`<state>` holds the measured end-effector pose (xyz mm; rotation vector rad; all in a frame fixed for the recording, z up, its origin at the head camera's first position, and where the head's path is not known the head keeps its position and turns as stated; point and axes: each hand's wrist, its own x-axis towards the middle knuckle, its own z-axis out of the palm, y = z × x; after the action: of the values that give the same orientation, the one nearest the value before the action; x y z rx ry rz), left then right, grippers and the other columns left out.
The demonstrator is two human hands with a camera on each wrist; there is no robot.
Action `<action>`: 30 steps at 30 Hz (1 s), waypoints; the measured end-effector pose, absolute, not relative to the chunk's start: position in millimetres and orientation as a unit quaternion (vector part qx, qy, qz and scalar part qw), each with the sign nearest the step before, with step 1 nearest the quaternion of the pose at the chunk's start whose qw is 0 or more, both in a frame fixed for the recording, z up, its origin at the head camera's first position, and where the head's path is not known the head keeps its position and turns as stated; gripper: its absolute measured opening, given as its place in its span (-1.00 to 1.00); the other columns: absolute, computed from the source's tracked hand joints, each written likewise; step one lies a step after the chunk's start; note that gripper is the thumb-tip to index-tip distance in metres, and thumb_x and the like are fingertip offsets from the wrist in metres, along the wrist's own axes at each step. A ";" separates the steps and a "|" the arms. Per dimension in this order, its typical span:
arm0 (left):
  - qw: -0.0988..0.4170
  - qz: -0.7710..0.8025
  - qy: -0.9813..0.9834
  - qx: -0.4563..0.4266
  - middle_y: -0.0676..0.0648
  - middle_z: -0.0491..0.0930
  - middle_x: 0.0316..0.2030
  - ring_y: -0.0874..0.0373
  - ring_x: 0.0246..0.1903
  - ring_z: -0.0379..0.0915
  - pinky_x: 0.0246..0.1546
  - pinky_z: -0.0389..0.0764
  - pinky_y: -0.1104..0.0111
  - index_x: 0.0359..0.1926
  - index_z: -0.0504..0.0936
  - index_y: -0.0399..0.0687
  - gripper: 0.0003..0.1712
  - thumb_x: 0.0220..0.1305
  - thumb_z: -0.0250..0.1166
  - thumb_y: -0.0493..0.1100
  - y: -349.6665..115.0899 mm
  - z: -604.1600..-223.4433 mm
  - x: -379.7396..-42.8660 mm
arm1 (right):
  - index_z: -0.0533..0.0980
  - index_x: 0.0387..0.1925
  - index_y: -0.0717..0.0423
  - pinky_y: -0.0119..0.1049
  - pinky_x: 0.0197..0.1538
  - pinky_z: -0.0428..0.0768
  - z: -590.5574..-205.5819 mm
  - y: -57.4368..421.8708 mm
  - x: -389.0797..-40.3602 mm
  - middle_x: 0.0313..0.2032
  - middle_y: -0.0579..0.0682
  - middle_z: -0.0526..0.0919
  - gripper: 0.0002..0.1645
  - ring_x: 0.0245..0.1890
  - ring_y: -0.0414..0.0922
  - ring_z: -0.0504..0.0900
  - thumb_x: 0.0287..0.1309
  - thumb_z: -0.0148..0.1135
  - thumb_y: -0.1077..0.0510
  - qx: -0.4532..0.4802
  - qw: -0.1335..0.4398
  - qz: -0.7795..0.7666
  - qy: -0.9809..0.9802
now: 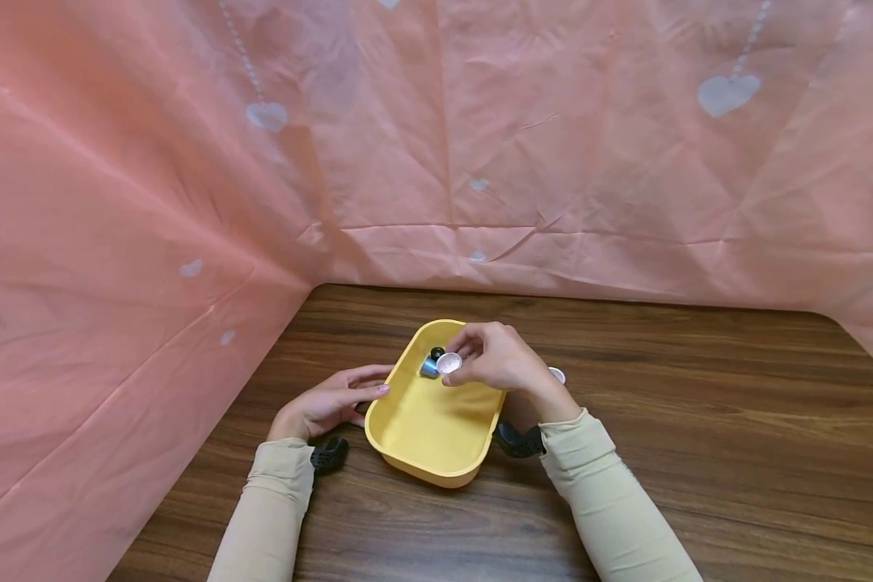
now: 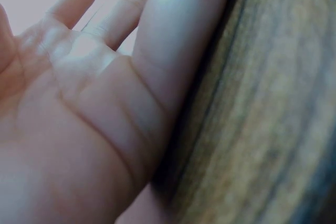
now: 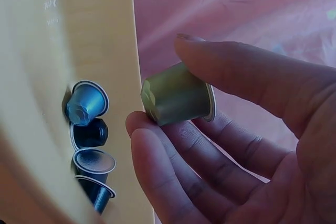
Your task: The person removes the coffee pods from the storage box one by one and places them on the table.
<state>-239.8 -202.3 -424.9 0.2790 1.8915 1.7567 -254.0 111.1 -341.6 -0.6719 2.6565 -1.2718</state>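
Observation:
Between thumb and fingers, my right hand (image 1: 500, 360) pinches a greenish coffee capsule (image 3: 181, 95) over the far part of a yellow bin (image 1: 436, 432). In the head view its pale lid faces up toward me. Inside the bin, several capsules lie together, among them a blue capsule (image 3: 86, 100) and a black capsule (image 3: 90, 132). My left hand (image 1: 331, 402) lies at the bin's left side, fingers extended, fingertips right at the outer wall. The left wrist view shows only its palm and fingers beside the wood.
Another pale-lidded capsule (image 1: 557, 375) lies on the wooden table (image 1: 735, 420), partly hidden behind the right wrist. Pink cloth (image 1: 589, 162) with hearts hangs along the table's back and left sides. Black wrist devices (image 1: 330, 455) sit under both wrists.

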 end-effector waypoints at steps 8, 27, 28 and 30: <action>0.271 0.659 0.694 0.103 -0.05 0.63 0.24 0.09 0.06 0.72 -0.01 0.81 0.10 0.65 0.24 -0.17 -0.26 0.59 0.25 -0.14 -201.1 -423.9 -238.4 | 0.74 -0.11 0.12 -0.33 -0.06 0.66 -340.3 118.8 -252.1 -0.23 0.02 0.83 -0.54 -0.20 -0.13 0.77 -0.09 0.74 0.14 -0.217 0.070 -0.438 0.869; 0.268 0.653 0.700 0.107 -0.04 0.65 0.25 0.12 0.09 0.70 -0.01 0.80 0.14 0.64 0.26 -0.15 -0.28 0.60 0.24 -0.13 -203.0 -423.3 -238.9 | 0.73 0.02 0.17 -0.35 -0.05 0.65 -345.1 185.7 -257.2 -0.11 0.11 0.83 -0.49 -0.15 -0.14 0.76 0.05 0.70 0.08 -0.173 0.040 -0.454 0.873; 0.268 0.653 0.700 0.108 -0.04 0.65 0.25 0.12 0.09 0.70 -0.01 0.80 0.14 0.64 0.26 -0.15 -0.28 0.60 0.23 -0.13 -202.9 -423.3 -238.9 | 0.72 0.04 0.18 -0.38 -0.05 0.65 -346.0 191.1 -257.6 -0.09 0.12 0.83 -0.48 -0.14 -0.16 0.76 0.06 0.69 0.10 -0.170 0.039 -0.463 0.869; 0.268 0.652 0.701 0.108 -0.03 0.65 0.25 0.13 0.09 0.69 0.00 0.80 0.13 0.65 0.26 -0.14 -0.29 0.61 0.23 -0.13 -203.1 -423.3 -239.1 | 0.71 0.06 0.21 -0.43 -0.07 0.66 -347.7 202.1 -258.4 -0.08 0.14 0.83 -0.48 -0.15 -0.19 0.76 0.07 0.68 0.13 -0.159 0.038 -0.480 0.862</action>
<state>-239.1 -203.1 -423.3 0.2911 1.8902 1.7593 -258.4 202.1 -347.7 -0.4875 2.6436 -1.4738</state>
